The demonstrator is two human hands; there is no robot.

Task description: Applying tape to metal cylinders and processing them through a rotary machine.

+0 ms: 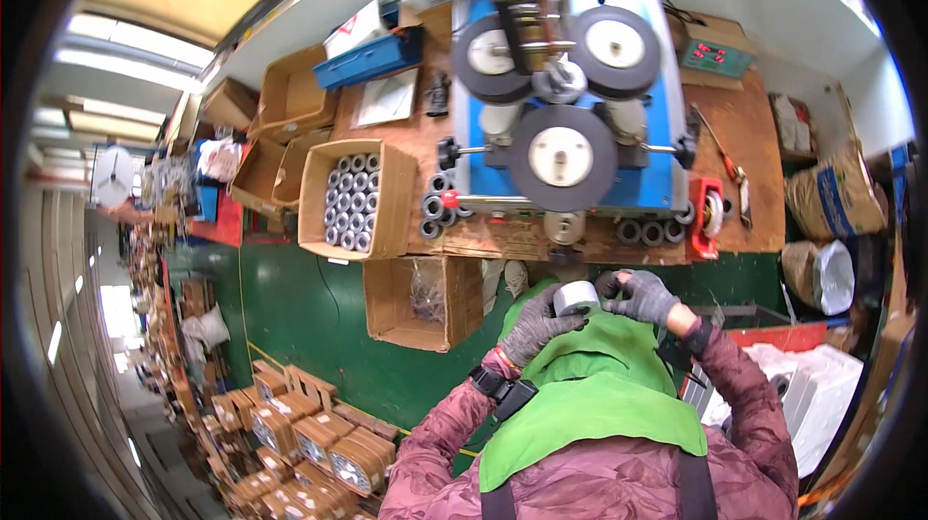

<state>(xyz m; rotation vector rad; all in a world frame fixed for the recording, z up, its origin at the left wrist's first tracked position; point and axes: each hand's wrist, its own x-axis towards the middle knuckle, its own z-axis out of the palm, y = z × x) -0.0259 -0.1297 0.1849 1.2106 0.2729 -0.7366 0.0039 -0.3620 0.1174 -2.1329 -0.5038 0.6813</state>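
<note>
My left hand (537, 331), in a grey glove, is closed around a short white-and-silver cylinder (577, 299) with a pale round end, held in front of my green apron (604, 404). Just to the right of the cylinder, my gloved right hand (642, 298) is raised with its fingers curled together; whatever they pinch, if anything, is too small to make out. Beyond both hands stands a blue machine (628, 187) with three black wheels, the nearest wheel (563, 158) having a white hub.
A cardboard box (404, 201) of metal rings stands on the wooden bench (754, 162) at left. Loose rings (652, 232) line the bench's front edge, near a red tape dispenser (707, 218). An open carton (396, 312) sits lower down, left of my legs. White blocks (822, 385) lie right.
</note>
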